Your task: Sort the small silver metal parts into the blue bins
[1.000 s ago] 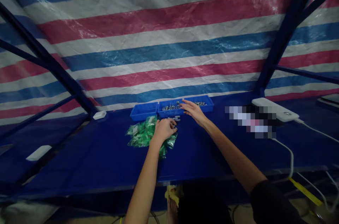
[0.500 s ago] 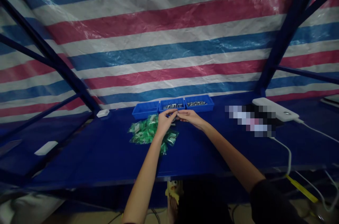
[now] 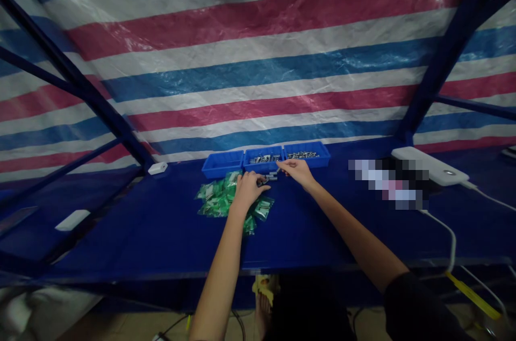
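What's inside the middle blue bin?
The middle blue bin holds small, loose silvery parts, too small to identify. Anything beneath the top ones is covered and can't be seen.

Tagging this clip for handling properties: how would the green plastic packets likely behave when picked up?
The green plastic packets probably flex, as their film looks thin and crinkled. Their glossy surfaces may make them slippery. Since they overlap in a loose heap, lifting one could shift others.

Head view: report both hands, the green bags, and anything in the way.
Left hand over green bags, beside loose metal pieces. Right hand pinched, contents unclear. Green bags heaped, partly hidden by left hand. Blue trays close beyond.
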Available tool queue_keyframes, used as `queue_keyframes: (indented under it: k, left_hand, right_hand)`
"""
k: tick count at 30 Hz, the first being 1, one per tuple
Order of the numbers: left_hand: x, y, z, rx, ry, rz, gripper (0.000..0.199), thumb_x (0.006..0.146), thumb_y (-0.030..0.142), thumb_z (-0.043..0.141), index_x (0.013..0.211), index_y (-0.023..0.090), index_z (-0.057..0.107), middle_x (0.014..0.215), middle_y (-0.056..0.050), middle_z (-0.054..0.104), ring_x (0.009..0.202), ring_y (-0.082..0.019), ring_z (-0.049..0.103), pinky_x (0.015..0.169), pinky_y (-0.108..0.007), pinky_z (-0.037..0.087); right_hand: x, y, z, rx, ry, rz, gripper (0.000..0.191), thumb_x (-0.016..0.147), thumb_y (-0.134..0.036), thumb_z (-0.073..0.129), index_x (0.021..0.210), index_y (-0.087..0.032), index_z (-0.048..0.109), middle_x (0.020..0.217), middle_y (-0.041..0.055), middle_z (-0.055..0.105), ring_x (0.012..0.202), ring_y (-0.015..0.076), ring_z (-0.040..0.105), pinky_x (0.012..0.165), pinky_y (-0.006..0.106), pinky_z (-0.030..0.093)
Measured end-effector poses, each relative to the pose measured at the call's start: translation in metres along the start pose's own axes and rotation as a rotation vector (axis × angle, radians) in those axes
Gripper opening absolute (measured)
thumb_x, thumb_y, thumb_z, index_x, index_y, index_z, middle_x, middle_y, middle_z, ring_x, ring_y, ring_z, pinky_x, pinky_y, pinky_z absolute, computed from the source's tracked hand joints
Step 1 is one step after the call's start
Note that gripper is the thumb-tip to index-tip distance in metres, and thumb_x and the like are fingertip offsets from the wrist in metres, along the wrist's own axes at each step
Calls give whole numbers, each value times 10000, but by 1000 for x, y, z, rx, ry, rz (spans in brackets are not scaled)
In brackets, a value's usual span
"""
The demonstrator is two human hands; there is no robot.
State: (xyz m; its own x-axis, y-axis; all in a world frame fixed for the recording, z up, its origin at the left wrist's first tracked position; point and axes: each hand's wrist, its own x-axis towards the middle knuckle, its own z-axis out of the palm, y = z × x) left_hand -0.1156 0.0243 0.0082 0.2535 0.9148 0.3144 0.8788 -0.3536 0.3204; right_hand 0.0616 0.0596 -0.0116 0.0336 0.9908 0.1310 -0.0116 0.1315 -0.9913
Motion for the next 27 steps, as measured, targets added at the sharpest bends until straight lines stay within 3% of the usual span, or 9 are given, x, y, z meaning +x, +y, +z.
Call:
queue_keyframes:
  k: [4, 8, 10, 16, 19, 23, 27]
  left_hand:
    - [-1, 1, 0, 85, -89, 40, 120, 641, 338, 717, 722, 250, 708, 826, -44, 654, 880, -243, 528, 812, -354, 323]
    - [0, 4, -2, 94, -104, 51, 48, 652, 281, 710, 684, 246, 705, 801, -45, 669, 878, -250, 539, 806, -359, 324]
    - [1, 5, -2, 63, -51, 49, 63, 674, 290, 691, 700, 233, 699, 802, -45, 676, 864, -244, 548, 803, -358, 334]
    - [7, 11, 0, -329, 151, 3, 217, 784, 337, 551, 913, 201, 660, 726, -21, 675, 687, -159, 581, 677, -271, 414]
    - [11, 15, 3, -531, 208, -18, 254, 790, 352, 535, 937, 182, 652, 787, -31, 678, 716, -152, 601, 661, -249, 436]
    - [14, 17, 7, -682, 249, -50, 291, 783, 387, 542, 934, 160, 643, 788, -33, 658, 703, -144, 589, 632, -236, 435]
    - [15, 19, 8, -769, 249, -64, 284, 784, 386, 544, 934, 153, 608, 704, -10, 618, 638, -120, 558, 607, -224, 421]
  right_hand:
    - [5, -2, -4, 44, 61, 29, 316, 604, -447, 700, 716, -152, 682, 643, 41, 669, 597, 155, 604, 559, 259, 461]
    - [3, -13, -3, 292, -76, -18, 411, 680, -403, 674, 1044, -216, 631, 1024, 63, 673, 900, 177, 632, 673, 242, 489]
    - [-1, -16, -1, 296, -118, -9, 403, 702, -389, 666, 1071, -232, 618, 1091, 63, 648, 972, 183, 612, 707, 246, 494]
    - [-13, -8, 3, 194, -277, 194, 323, 811, -436, 546, 967, -179, 663, 964, 91, 683, 843, 165, 645, 710, 276, 513]
    - [-17, -5, 8, 250, -363, 245, 334, 831, -436, 521, 904, -148, 672, 832, 93, 691, 729, 145, 645, 681, 267, 515]
    - [-20, -9, 12, 330, -355, 239, 224, 785, -361, 605, 855, -159, 674, 807, 59, 681, 702, 110, 620, 685, 230, 497]
    - [-20, -11, 15, 345, -271, 214, 238, 710, -360, 668, 837, -158, 673, 795, 42, 666, 692, 99, 593, 686, 225, 478]
